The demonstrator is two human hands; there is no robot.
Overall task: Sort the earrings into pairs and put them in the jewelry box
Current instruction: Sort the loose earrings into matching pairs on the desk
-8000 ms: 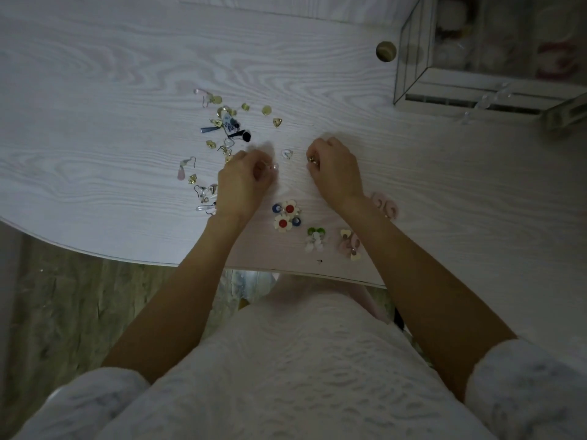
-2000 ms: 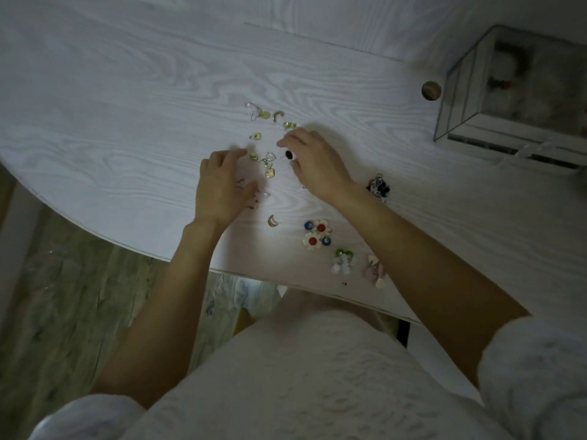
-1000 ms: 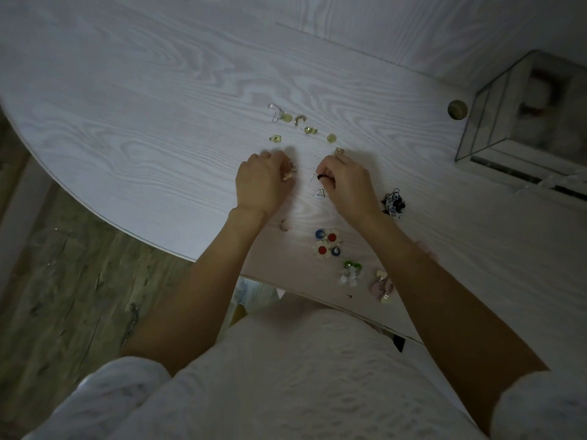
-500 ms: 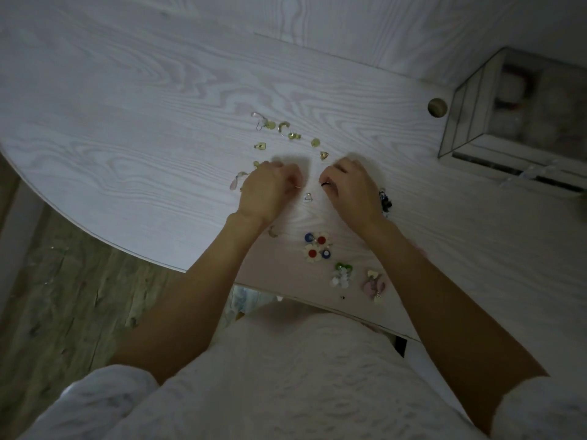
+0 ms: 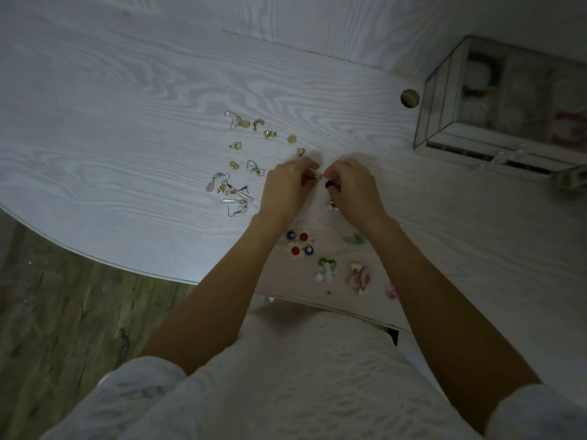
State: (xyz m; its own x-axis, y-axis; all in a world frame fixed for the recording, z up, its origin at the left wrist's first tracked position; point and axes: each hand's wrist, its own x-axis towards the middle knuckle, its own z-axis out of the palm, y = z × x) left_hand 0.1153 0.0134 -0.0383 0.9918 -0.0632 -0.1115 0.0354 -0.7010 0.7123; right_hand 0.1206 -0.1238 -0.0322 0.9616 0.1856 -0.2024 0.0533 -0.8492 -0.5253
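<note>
Earrings (image 5: 236,185) lay scattered on the desk (image 5: 127,106) left of the hands, as the left hand (image 5: 287,185) and right hand (image 5: 354,188) each pinched one small piece, fingertips almost meeting.

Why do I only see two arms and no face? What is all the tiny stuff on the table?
The camera sits on the person's head and looks down, so you see only their own arms. The left hand and right hand meet over the pale wooden table; each seems to pinch something tiny, too small to name. Loose small gold and silver earrings lie scattered. Nearer the person lie red and blue flower earrings, already grouped. The glass jewelry box waits on the right.
</note>
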